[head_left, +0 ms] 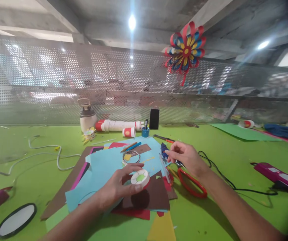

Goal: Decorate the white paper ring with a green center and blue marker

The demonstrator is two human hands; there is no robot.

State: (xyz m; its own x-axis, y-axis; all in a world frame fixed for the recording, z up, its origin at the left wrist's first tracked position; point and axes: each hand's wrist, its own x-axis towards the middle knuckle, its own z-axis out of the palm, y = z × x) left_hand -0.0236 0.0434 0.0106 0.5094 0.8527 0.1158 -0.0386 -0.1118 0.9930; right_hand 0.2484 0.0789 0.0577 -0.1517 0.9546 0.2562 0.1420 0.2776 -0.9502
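My left hand [123, 183] grips a short round disc [140, 177] between thumb and fingers, above the paper pile. Its white top bears a green hexagon with lines running outward, and its side is partly red. My right hand [182, 156] is closed in a pinch at a small dark blue object [164, 150]; whether the fingers hold it or something tiny is unclear. Red-handled scissors [192, 184] lie beneath the right wrist. A clear roll of tape [131, 157] stands on light blue paper [101, 174], and brown paper [154, 197] lies below the disc.
Behind the papers are a paper cup [129, 132], a blue pen holder [145, 132], a black phone-like slab [154, 119] and a jug [86, 118]. Magenta tools lie left and right [279, 174], with a black cable [229, 182]. A paper flower [186, 51] hangs on the mesh screen.
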